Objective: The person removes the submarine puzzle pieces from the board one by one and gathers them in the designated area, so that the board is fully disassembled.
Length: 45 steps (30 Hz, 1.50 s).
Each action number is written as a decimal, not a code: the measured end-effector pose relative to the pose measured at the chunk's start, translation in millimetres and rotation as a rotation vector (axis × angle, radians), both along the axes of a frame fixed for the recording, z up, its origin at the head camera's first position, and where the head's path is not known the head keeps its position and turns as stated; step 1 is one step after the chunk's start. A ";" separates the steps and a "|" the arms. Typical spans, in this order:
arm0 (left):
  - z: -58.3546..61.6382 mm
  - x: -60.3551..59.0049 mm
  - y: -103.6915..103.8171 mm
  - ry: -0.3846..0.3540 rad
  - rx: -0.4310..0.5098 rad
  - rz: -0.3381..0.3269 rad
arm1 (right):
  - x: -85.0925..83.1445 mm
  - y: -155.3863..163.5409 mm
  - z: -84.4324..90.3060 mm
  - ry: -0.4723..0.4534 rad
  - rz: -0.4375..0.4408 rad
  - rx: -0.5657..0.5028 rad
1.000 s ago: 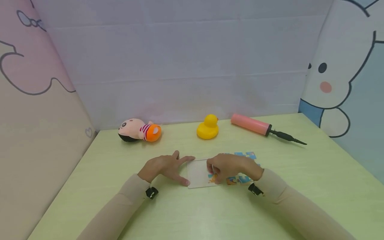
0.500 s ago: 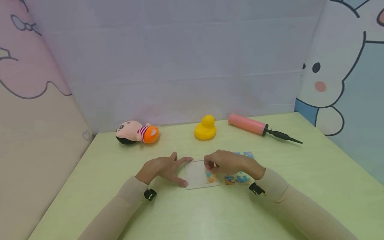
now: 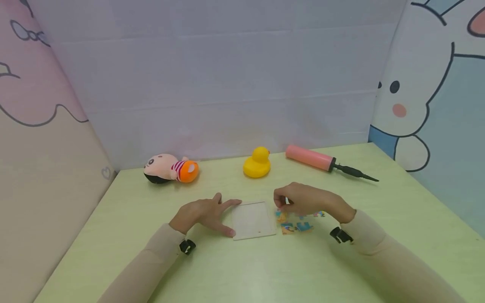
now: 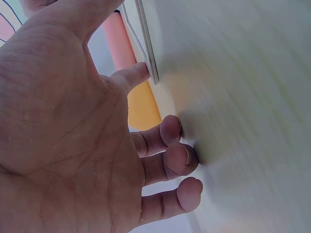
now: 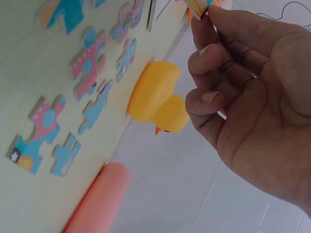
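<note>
My left hand [image 3: 206, 213] spreads at the left side of a pale, square puzzle board [image 3: 251, 219]. Its index finger touches the far left corner and its thumb the near left corner; the other fingers rest near the table in the left wrist view. Just beyond the board's right edge, my right hand [image 3: 301, 198] pinches a jigsaw piece [image 5: 198, 7] between thumb and index finger, showing orange and teal. Several loose pink and blue jigsaw pieces [image 5: 90, 65] lie flat on the table under and beside the right hand, which partly hides them in the head view.
A yellow rubber duck [image 3: 257, 163] sits behind the board. At the back left lies a plush doll [image 3: 170, 168] in orange shorts. A pink hand pump [image 3: 310, 158] with a black nozzle lies at the back right, near the wall.
My right hand has lifted the orange and teal jigsaw piece off the board's near right corner and moved right with it. My left hand stays at the board's left corners.
</note>
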<state>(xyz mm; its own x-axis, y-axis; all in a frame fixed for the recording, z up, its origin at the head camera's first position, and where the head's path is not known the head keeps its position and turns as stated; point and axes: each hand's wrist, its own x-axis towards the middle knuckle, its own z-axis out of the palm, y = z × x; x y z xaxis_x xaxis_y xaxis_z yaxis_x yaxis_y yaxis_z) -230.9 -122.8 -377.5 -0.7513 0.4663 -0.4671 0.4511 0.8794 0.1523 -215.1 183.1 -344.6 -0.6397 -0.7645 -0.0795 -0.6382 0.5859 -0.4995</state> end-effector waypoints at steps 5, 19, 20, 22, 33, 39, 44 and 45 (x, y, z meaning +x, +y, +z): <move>1.3 -0.2 -0.1 0.000 0.003 -0.003 | 1.4 17.6 1.0 -0.022 -0.036 0.017; -0.6 -4.0 0.1 0.011 0.009 -0.020 | 9.8 63.3 0.8 -0.055 -0.086 0.053; -0.5 -4.1 0.2 0.008 0.008 -0.018 | 10.1 66.1 -0.5 -0.061 -0.089 0.054; -0.1 -3.8 0.4 0.000 0.010 -0.010 | 10.6 70.9 -2.5 -0.075 -0.089 0.054; -0.9 -3.5 -5.0 -0.001 0.013 0.000 | 8.6 80.6 -13.2 -0.177 -0.145 0.057; -2.0 -4.4 -6.2 -0.001 0.023 -0.019 | 10.7 84.1 -19.4 -0.165 -0.134 0.034; -3.4 -4.5 -9.3 0.006 0.048 -0.039 | 10.6 86.8 -20.5 -0.158 -0.145 0.041; -4.0 -5.1 -11.3 0.004 0.065 -0.043 | 9.7 86.6 -20.2 -0.157 -0.149 0.044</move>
<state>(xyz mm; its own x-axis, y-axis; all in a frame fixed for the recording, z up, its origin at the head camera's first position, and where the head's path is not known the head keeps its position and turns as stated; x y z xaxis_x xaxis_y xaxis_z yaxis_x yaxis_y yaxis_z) -236.0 -134.0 -381.4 -0.7315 0.5272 -0.4323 0.4888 0.8476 0.2065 -205.5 269.7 -364.8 -0.7226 -0.6558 -0.2185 -0.4591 0.6916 -0.5576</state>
